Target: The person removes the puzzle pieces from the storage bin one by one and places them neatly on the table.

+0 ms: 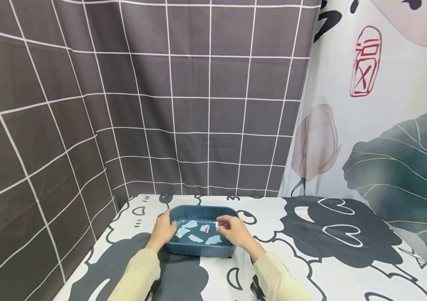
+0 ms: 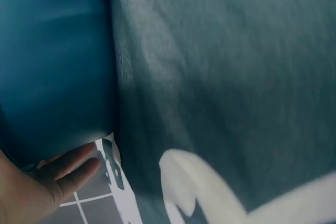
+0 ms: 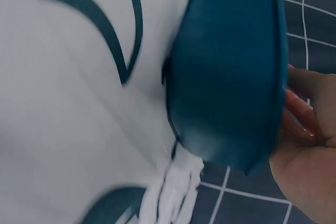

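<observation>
A dark blue rectangular basin [image 1: 198, 250] stands on the patterned cloth, and its outer wall also fills part of both wrist views. Several torn-looking, pale flat pieces [image 1: 195, 238] lie spread on its bottom; one whitish piece [image 1: 205, 228] carries a red mark. At the basin's left end my left hand [image 1: 163, 229] grips the wall, thumb over the rim and fingers along the outside. Above the right part of the basin, my right hand [image 1: 233, 231] pinches a small white piece [image 1: 217, 225] between thumb and fingertips. That piece is hidden in the right wrist view.
Under the basin spreads a black-and-white cartoon cloth [image 1: 266, 267]. Behind it hangs a dark grey curtain [image 1: 190, 113] with white grid lines, which continues along the left side. A pale floral curtain [image 1: 322, 159] hangs at the right.
</observation>
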Demonstrator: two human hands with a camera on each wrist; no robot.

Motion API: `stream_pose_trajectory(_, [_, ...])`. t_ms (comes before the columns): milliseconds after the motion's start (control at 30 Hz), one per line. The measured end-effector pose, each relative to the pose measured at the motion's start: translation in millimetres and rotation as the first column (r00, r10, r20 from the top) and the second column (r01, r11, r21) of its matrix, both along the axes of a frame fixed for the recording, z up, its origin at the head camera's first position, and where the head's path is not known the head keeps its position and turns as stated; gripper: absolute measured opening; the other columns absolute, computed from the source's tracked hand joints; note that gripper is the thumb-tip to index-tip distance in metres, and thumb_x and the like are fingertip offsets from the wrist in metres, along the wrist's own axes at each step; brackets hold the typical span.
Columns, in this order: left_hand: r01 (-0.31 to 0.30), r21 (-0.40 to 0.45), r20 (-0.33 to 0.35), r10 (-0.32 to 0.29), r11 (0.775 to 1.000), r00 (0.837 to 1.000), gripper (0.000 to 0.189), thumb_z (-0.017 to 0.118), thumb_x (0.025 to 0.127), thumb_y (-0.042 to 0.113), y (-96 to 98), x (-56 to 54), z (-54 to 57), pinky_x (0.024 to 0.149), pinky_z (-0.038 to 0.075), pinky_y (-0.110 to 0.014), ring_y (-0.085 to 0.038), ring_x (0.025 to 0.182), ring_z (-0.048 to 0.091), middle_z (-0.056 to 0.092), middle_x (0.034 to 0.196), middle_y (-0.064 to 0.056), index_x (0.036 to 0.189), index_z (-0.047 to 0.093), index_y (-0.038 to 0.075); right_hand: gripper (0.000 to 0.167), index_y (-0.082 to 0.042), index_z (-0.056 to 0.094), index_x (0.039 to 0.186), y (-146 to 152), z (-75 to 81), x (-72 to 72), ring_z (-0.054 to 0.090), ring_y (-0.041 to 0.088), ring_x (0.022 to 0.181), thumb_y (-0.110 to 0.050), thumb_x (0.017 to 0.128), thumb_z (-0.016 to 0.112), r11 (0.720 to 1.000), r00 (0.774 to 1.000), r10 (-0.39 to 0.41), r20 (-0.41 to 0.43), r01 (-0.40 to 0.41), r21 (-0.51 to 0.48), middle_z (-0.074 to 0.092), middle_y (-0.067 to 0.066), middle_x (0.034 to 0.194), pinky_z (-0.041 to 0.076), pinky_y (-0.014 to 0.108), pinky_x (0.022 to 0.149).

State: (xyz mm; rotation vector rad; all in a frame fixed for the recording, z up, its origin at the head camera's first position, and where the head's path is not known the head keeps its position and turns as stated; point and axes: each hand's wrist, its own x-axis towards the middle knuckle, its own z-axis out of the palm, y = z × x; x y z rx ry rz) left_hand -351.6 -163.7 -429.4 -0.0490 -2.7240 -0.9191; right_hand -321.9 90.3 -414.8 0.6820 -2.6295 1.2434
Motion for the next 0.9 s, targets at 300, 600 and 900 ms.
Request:
stream_pose_trajectory(300, [0.003, 0.267, -0.052, 0.012, 0.964, 0.999, 0.046, 0.044, 0.09, -0.001, 5.3, -5.0, -4.6, 0.109, 0.038, -0.056, -0.05, 0.13, 0.047, 0.05, 0.137, -0.035, 0.135, 0.048, -0.013, 0.035, 0.01, 0.062, 0.116, -9.5, -2.7, -1.2, 0.069, 0.033, 0.092, -0.002, 0.084, 0.068, 0.998, 0.995, 0.015, 0.102, -0.009, -0.059, 0.068, 0.027, 0.109, 0.057, 0.036, 0.075])
stream_pose_trajectory(600, [-0.013, 0.315, -0.065, 0.035, 0.949, 0.997, 0.045, 0.043, 0.091, -0.001, 7.9, 0.8, -10.2, 0.109, 0.036, -0.058, -0.05, 0.13, 0.046, 0.051, 0.137, -0.034, 0.135, 0.05, -0.01, 0.038, 0.008, 0.065, 0.113, -18.5, -3.7, -7.7, 0.068, 0.035, 0.096, 0.0, 0.078, 0.074, 0.989, 0.985, -0.08, 0.154, 0.06, 0.134, 0.069, 0.024, 0.107, 0.055, 0.046, 0.084])
stream_pose_trajectory(900, [-0.044, 0.328, -0.092, 0.079, 0.944, 0.993, 0.045, 0.048, 0.088, -0.002, 10.3, 6.5, -14.4, 0.101, 0.042, -0.059, -0.05, 0.121, 0.055, 0.057, 0.129, -0.034, 0.132, 0.055, -0.006, 0.03, 0.005, 0.071, 0.097, -24.4, -11.7, -11.2, 0.065, 0.027, 0.083, 0.006, 0.068, 0.076, 0.96, 0.984, -0.122, 0.132, 0.083, 0.268, 0.07, 0.015, 0.089, 0.054, 0.041, 0.08])
